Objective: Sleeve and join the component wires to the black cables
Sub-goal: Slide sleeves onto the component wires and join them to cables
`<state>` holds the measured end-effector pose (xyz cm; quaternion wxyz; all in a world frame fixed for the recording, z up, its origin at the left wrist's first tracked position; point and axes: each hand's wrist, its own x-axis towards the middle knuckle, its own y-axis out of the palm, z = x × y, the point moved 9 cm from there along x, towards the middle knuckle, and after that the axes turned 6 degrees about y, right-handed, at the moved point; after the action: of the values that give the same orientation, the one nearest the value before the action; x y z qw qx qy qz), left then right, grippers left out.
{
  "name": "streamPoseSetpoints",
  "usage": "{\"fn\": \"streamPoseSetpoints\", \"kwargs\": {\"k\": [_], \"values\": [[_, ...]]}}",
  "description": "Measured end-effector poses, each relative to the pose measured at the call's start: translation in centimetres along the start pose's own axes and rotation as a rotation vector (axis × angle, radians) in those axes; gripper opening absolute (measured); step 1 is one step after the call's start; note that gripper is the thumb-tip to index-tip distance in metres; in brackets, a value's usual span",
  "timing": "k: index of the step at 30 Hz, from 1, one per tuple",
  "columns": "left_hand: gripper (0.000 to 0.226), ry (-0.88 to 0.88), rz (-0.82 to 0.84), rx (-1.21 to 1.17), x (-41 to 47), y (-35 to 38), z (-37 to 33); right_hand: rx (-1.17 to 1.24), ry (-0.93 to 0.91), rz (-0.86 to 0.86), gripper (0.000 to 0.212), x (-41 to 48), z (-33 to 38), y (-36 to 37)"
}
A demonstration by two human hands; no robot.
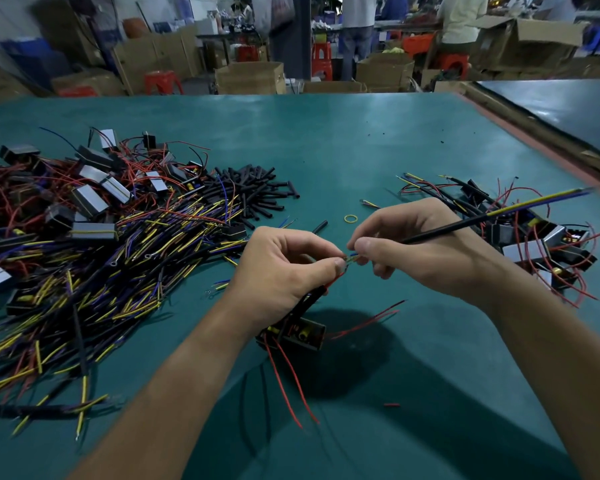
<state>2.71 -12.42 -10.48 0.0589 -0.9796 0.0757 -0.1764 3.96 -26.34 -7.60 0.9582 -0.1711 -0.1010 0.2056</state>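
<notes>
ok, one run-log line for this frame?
phase: joining wire ends | left hand: pinches red wire | right hand: pinches black cable | component: below left hand

My green bench (326, 140) carries tangled black cables (101, 271) and boxed components (94, 199) at left, black sleeves (253, 192) beside them, a yellow rubber band (350, 218) mid-frame, and a smaller wired heap (534, 237) at right.

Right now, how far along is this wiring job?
Early. Done, it seems: the small heap of joined units on the right. In hand: left hand and right hand pinch a component wire against a black cable. Remaining: the far bigger pile of loose cables, components and sleeves.
</notes>
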Motion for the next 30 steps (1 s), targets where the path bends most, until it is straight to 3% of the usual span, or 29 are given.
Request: {"fn": "streamPoseSetpoints", "kwargs": {"k": [4, 12, 24, 30], "values": [[0.005, 0.025, -0.021, 0.071, 0.0, 0.0, 0.0, 0.061, 0.073, -0.026, 0.008, 0.1, -0.7, 0.3], [0.005, 0.026, -0.046, 0.083, -0.1, 0.0, -0.2, 0.098, 0.035, -0.127, 0.012, 0.4, -0.6, -0.1], [0.017, -0.026, -0.007, 0.002, 0.1, -0.2, 0.2, -0.015, -0.029, -0.123, 0.022, 0.3, 0.0, 0.1], [0.015, -0.037, -0.014, 0.015, 0.1, -0.3, 0.1, -0.202, -0.075, -0.171, 0.02, 0.0, 0.5, -0.1]]}}
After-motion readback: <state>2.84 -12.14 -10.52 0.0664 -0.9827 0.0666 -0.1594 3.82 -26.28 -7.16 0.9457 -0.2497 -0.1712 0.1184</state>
